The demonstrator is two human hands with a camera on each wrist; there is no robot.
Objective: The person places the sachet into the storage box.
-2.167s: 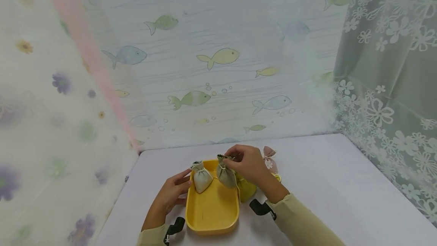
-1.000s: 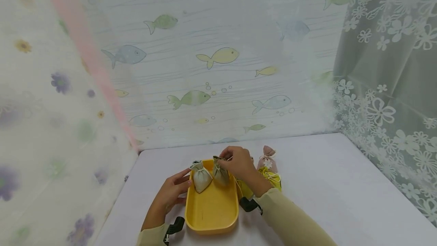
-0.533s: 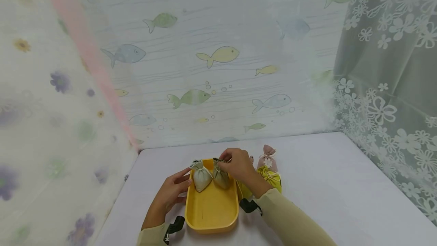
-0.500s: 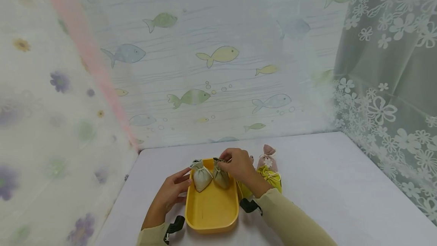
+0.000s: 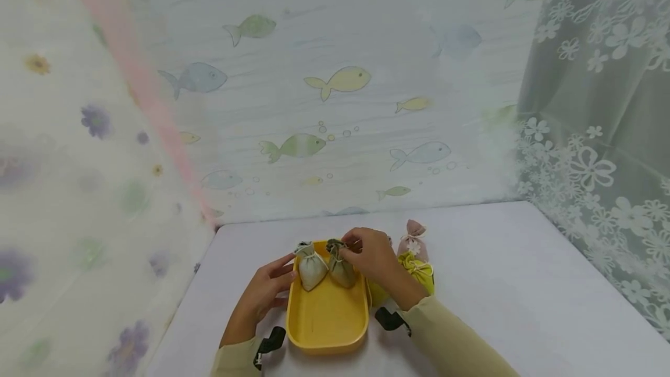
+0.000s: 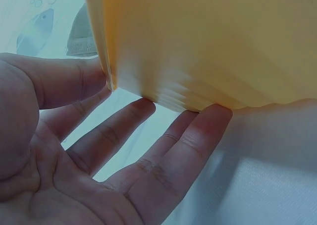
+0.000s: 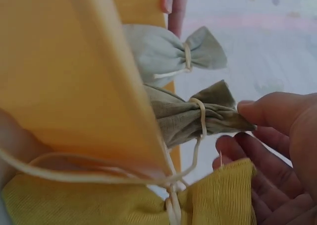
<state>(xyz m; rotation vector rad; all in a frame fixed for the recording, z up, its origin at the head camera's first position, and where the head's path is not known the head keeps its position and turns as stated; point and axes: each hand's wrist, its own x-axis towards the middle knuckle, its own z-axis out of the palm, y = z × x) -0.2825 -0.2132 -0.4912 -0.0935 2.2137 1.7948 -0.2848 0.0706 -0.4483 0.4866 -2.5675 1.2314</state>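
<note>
Olive bag (image 5: 342,271) by right edge of tray (image 5: 327,319), room in front; right fingers (image 7: 270,169) parted, left fingers (image 6: 185,153) straight.

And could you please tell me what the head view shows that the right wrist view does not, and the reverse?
Only the head view shows the flower-trimmed dusty-pink cloth pouch and the white fish-printed backdrop.
Only the right wrist view shows the tied neck of the mustard-yellow ribbed-cloth pouch.
Both show the smooth yellow round-cornered tray, the pale grey-green cloth pouch, the olive-brown cloth pouch, the right hand and at least part of the left hand.
</note>
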